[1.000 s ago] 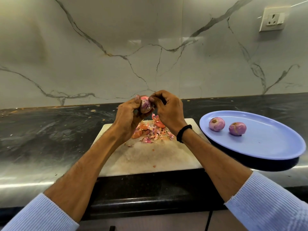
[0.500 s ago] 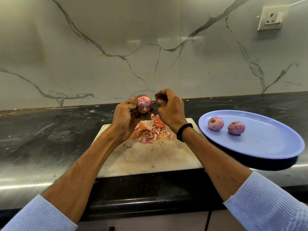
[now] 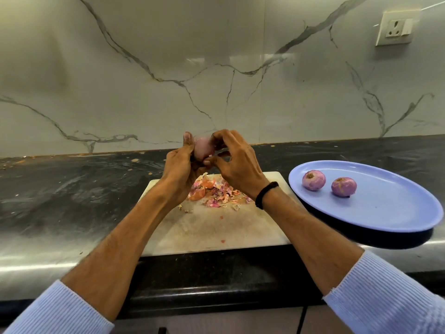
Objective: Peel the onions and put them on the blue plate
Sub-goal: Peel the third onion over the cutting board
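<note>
A small pink onion [image 3: 203, 147] is held up above the back of the white cutting board [image 3: 212, 227]. My left hand [image 3: 181, 165] grips it from the left, thumb up along its side. My right hand [image 3: 234, 162] closes on it from the right, fingertips pinching at its surface. A pile of orange and pink onion skins [image 3: 214, 191] lies on the board under the hands. On the blue plate [image 3: 375, 208] at the right sit two peeled onions, one [image 3: 313, 180] to the left of the other [image 3: 343, 186].
The board and plate rest on a dark stone counter [image 3: 72, 189] with scattered skin flakes near the marble backsplash. A wall socket [image 3: 396, 27] is at the upper right. The plate overhangs a dark base near the counter's front edge.
My right hand has moved back onto the onion after being slightly apart from it half a second ago. Both hands have lifted a little and turned the onion.
</note>
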A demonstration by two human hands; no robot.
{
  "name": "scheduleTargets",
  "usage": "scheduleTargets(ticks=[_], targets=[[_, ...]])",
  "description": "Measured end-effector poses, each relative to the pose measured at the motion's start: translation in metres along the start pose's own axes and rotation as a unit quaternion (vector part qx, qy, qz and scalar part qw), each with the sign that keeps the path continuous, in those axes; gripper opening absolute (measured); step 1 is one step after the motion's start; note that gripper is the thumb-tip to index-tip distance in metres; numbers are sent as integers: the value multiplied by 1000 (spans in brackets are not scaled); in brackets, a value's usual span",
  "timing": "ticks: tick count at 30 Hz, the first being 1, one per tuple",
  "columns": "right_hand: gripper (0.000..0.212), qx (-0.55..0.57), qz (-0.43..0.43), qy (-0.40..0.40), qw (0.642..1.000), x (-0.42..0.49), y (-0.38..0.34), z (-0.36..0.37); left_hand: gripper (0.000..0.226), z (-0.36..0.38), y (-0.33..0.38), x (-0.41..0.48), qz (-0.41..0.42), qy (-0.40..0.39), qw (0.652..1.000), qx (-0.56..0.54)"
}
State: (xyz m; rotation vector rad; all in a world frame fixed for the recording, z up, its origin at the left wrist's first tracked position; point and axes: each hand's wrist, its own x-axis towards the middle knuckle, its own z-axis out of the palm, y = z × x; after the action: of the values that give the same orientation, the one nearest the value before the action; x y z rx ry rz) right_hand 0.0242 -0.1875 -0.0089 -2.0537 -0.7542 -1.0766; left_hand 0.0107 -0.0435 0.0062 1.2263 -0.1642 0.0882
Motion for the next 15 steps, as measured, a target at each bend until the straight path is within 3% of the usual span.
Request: scheduleTargets(ticks=[7,15], targets=[[27,-10,-3,0,1000,-1,2,-2,60,0,-1,-1,8,-9,999,36],[9,-44,-20,6,999,-2,6,-1,56,1,-2,0,10,-14,999,34]])
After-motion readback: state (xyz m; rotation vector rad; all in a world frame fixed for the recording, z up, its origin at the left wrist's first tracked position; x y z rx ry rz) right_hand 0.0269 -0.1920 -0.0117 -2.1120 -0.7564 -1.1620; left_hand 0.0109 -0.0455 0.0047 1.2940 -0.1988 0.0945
